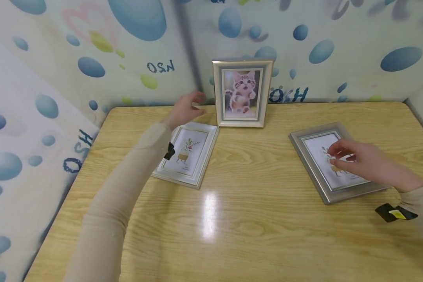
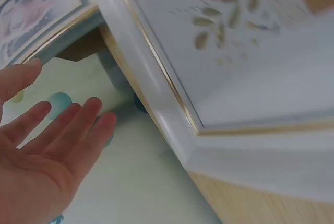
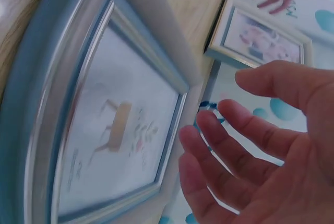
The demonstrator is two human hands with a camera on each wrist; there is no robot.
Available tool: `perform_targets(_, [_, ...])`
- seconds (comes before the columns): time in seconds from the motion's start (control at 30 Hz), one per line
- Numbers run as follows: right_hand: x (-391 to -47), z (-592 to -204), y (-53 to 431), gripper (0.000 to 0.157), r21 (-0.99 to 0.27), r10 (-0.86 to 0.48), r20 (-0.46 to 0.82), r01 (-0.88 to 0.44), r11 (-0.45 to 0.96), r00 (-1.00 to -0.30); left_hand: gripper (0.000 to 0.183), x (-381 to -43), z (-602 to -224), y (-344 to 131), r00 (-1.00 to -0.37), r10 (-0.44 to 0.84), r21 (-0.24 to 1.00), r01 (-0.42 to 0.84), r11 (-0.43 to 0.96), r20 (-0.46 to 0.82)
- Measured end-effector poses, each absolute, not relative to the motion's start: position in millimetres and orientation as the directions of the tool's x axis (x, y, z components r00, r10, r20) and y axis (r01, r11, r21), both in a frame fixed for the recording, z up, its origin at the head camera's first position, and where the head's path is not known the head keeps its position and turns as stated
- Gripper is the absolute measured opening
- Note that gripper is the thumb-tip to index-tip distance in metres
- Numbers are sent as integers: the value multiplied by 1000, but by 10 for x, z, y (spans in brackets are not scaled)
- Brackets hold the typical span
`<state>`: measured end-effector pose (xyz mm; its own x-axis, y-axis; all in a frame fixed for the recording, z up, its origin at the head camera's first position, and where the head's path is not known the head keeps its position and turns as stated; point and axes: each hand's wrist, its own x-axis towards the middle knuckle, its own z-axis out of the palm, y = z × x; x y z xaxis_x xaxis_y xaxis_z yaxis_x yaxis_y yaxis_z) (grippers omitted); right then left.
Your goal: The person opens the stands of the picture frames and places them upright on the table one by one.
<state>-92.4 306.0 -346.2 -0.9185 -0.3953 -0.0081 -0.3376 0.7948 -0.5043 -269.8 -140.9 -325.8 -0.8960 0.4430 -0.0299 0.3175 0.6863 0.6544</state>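
Observation:
Upright at the back of the table stands a picture frame with a kitten photo (image 1: 242, 93). My left hand (image 1: 186, 109) hovers just left of it, fingers spread and holding nothing. Beneath that hand and forearm lies a white picture frame (image 1: 203, 156) with a plant print, partly covered by the sleeve. On the right, a silver-grey picture frame (image 1: 311, 164) with a similar print lies flat. Over it my right hand (image 1: 364, 160) hangs with loosely bent fingers and nothing in them. The right wrist view shows a gap between those fingers (image 3: 250, 130) and the silver-grey frame.
A light wooden table (image 1: 253, 219) carries all three frames. Directly behind it rises a wall covering (image 1: 127, 51) with blue and green spots, close to the upright frame's back. A bright light reflection lies on the tabletop.

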Motion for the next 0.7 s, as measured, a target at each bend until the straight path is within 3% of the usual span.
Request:
perform_targets(0.3, [-1027, -3460, 3275, 21, -468, -339, -94, -259, 845, -936, 42, -2490, -3289, -1527, -837, 527, 266, 480, 836, -148])
perform_targets(0.53, [-1107, -3486, 3468, 28, -479, -278, -175, -165, 862, -944, 38, -2341, -3280, -1528, -827, 540, 205, 508, 836, -153])
perform_targets(0.7, [-1124, -3496, 3574, 44, -475, -204, -238, -69, 877, -950, 36, -2198, -3304, -1547, -813, 556, 178, 530, 829, -172])
